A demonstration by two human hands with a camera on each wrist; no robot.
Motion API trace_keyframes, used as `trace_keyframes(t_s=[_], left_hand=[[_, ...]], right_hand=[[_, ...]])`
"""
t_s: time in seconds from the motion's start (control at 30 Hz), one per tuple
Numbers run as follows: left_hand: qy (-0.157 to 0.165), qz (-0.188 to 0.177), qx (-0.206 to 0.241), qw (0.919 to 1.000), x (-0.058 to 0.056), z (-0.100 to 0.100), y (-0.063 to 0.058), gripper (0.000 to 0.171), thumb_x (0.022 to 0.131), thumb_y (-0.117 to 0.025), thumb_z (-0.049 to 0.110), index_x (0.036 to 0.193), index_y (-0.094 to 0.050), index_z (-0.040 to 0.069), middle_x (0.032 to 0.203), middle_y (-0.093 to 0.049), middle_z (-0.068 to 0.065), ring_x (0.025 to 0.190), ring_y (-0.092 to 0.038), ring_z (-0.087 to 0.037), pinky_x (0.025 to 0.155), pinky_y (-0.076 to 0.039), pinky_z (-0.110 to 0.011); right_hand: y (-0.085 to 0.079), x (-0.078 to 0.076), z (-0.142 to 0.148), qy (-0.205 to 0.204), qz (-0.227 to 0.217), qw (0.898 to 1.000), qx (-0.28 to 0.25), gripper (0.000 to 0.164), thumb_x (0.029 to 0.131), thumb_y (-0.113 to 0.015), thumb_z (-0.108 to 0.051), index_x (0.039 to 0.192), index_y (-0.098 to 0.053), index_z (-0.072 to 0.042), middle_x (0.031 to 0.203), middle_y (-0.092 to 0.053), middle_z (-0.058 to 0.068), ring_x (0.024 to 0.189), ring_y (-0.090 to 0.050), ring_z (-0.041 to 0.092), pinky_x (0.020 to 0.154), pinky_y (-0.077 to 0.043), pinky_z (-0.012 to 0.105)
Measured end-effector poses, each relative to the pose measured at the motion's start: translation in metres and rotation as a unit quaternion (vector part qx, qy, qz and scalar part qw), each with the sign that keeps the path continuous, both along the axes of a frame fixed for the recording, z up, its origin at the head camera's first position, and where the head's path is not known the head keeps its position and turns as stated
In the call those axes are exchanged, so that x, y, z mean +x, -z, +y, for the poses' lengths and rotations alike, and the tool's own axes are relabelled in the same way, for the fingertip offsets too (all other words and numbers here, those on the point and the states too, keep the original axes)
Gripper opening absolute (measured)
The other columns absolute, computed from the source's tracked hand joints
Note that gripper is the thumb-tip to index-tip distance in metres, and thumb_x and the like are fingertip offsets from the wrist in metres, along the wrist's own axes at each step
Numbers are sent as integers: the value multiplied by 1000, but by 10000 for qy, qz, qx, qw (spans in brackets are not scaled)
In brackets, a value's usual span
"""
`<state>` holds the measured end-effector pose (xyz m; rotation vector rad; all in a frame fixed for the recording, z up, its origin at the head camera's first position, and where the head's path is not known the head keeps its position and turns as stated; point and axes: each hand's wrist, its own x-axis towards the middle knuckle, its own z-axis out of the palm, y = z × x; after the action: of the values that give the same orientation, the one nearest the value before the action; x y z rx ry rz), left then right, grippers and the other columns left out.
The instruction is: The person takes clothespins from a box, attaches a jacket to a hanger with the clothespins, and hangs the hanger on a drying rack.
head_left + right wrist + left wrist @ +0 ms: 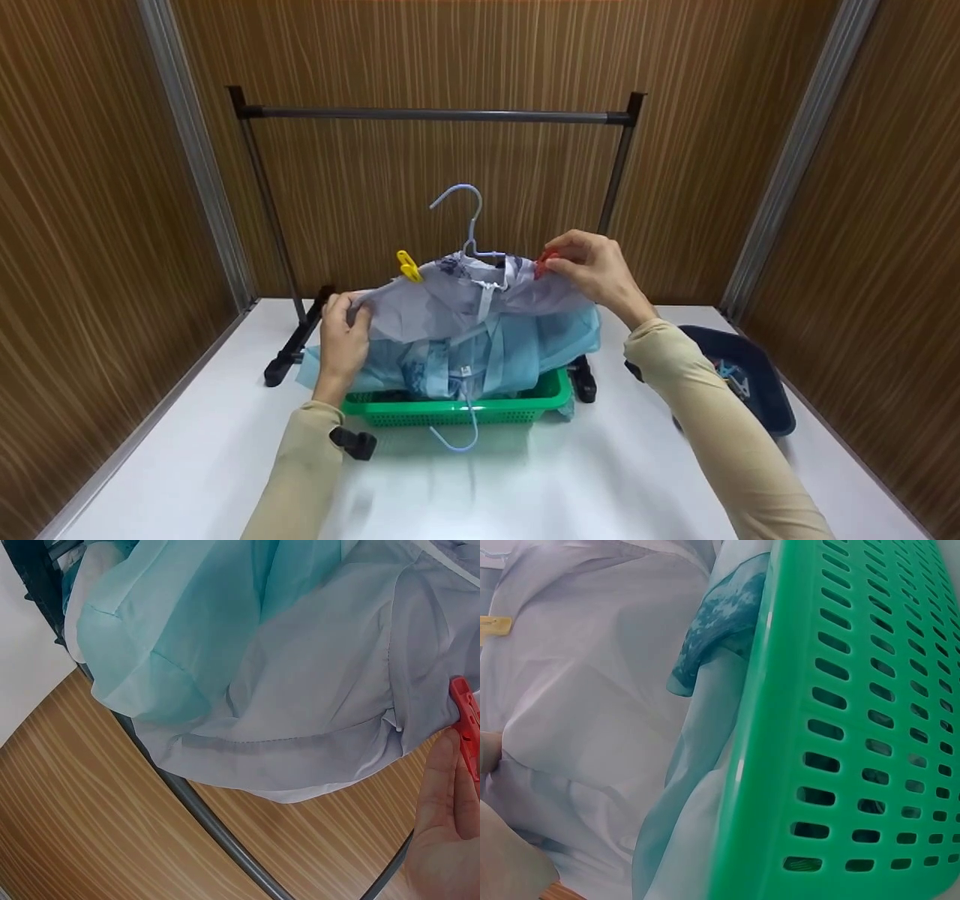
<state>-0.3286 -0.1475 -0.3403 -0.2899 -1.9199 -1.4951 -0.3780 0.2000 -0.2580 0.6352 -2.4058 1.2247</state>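
A pale lavender garment (420, 311) hangs on a light blue hanger (474, 214), whose hook points up. My left hand (345, 341) pinches the garment's left sleeve edge between thumb and fingers. At the right shoulder my right hand (600, 274) pinches a red clothespin (546, 262), which sits on the cloth; the right wrist view also shows this red clothespin (466, 724) at the fabric edge. On the left shoulder a yellow clothespin (409, 266) is clipped. Beneath lies a turquoise garment (555, 341) with a second hanger (474, 431), its hook pointing toward me.
A green perforated basket (450, 414) stands under the garments. Behind it rises a dark metal clothes rack (435, 115). On the right, partly behind my forearm, is a navy tray (772, 405) with several clothespins (735, 379). Wood-patterned walls (450, 45) enclose the white table (187, 450).
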Motion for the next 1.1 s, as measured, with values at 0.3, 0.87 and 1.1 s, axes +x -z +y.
trace_keyframes(t_s=[0.3,0.87,1.1], left_hand=[[-40,-6,-30,10000,-28,-8,22,12,92,-52,12,95,-57,1,94,-46,-7,96,-39,-16,82,-36,-31],[-277,-27,-165,9995,-30,-14,30,11,92,-53,14,97,-58,5,95,-48,-5,97,-40,-16,83,-35,-32],[-74,31,-19,10000,-33,-11,28,15,92,-53,16,95,-58,2,97,-48,-8,97,-40,-17,82,-37,-31]], right_hand=[[3,0,1,-158,75,9998,-18,26,84,-65,-21,109,-61,-14,100,-64,0,91,-61,15,82,-47,35],[33,-6,26,308,46,9931,1128,34,90,-55,-35,116,-61,-14,112,-60,3,102,-56,23,84,-46,40],[47,-9,42,318,260,9921,1184,30,94,-49,-29,114,-62,-11,87,-48,6,81,-45,21,69,-44,35]])
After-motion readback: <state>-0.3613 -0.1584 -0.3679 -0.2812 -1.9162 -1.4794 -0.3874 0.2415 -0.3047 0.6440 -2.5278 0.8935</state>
